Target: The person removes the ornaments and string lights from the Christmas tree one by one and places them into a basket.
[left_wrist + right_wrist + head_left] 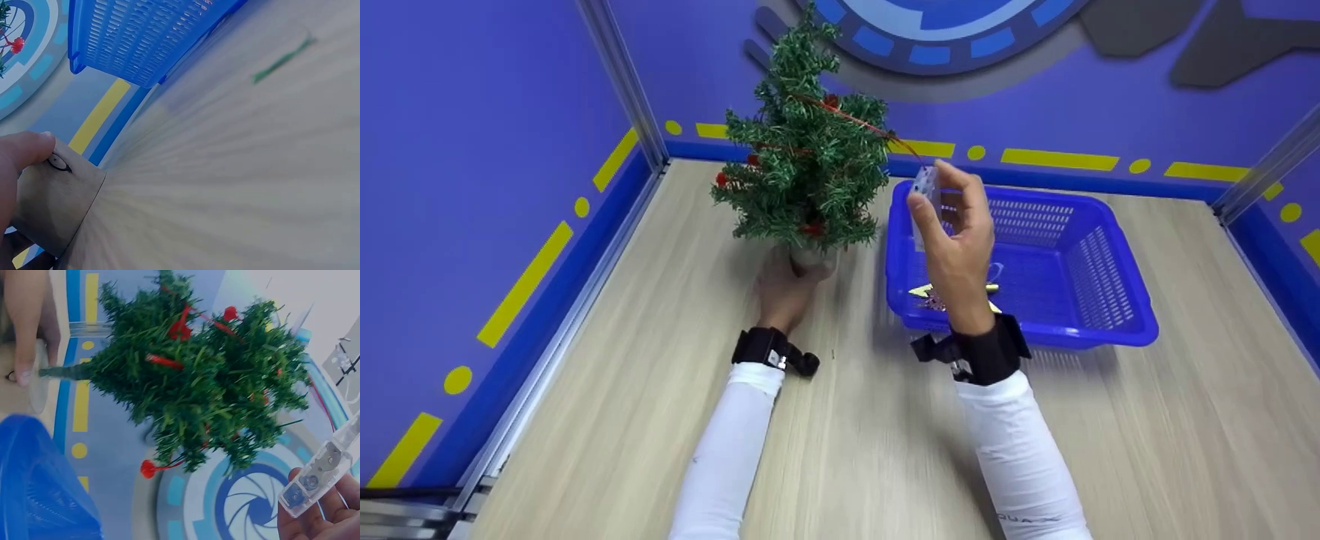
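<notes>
A small green artificial Christmas tree stands upright on the table, with a red wire and small red decorations on it. My left hand grips its pale round base, the thumb pressed on the base's side near a small dark-edged hole. In my right hand is a clear plastic battery case, pinched between thumb and fingers. Round coin-like cells show inside it. From the case the red wire runs up to the tree. My right hand is raised above the basket's left side.
A blue plastic basket sits right of the tree, with gold star-shaped pieces and other small items inside. A short green strand lies on the wooden table. Printed blue panels stand at the back and sides.
</notes>
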A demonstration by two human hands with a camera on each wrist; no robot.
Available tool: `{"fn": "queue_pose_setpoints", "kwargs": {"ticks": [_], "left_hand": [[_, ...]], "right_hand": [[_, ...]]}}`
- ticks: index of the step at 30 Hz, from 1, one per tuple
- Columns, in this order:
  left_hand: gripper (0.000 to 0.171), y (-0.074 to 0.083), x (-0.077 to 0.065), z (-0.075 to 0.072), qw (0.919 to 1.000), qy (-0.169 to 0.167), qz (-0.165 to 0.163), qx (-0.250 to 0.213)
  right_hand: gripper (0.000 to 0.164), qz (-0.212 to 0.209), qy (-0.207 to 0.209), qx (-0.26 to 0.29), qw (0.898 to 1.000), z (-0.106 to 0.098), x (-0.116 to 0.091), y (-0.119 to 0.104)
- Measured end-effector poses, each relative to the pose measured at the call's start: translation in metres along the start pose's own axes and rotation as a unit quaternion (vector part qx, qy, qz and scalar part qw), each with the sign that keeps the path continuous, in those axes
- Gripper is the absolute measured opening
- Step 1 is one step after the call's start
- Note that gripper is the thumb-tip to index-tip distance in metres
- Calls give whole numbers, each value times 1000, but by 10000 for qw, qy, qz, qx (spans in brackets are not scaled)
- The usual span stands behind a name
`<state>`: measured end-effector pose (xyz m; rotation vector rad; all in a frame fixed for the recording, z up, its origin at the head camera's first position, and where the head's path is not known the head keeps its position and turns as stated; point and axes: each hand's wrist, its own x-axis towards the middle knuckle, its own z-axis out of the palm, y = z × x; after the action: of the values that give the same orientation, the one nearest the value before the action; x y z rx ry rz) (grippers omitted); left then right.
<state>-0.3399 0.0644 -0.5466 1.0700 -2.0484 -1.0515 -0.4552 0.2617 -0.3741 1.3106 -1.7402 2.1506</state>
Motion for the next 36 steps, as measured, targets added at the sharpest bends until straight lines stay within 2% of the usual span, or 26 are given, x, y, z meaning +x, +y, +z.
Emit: {"fn": "queue_pose_setpoints", "kwargs": {"ticks": [4, 16, 21, 27, 31, 36], "left_hand": [[82, 0, 0, 0, 10000, -49, -19, -23], [70, 2, -1, -1, 9997, -37, 90, -222], [70, 0, 0, -1, 9997, -32, 93, -226], [74, -2, 5, -4, 9989, 9, 302, -353], [77, -4, 7, -5, 9990, -51, 336, -300], [69, -4, 8, -8, 9979, -240, 447, -402]], "right_hand": [[73, -148, -76, -75, 9998, -1, -4, -4], [65, -377, -216, 123, 9990, -8, -10, -18], [67, -408, -272, 105, 9987, -8, -12, -20], [61, -377, -224, 111, 9990, -1, -18, -25], [62, -418, -168, 106, 9989, 2, -21, -29], [65, -398, -68, 58, 9992, 5, -25, -35]]}}
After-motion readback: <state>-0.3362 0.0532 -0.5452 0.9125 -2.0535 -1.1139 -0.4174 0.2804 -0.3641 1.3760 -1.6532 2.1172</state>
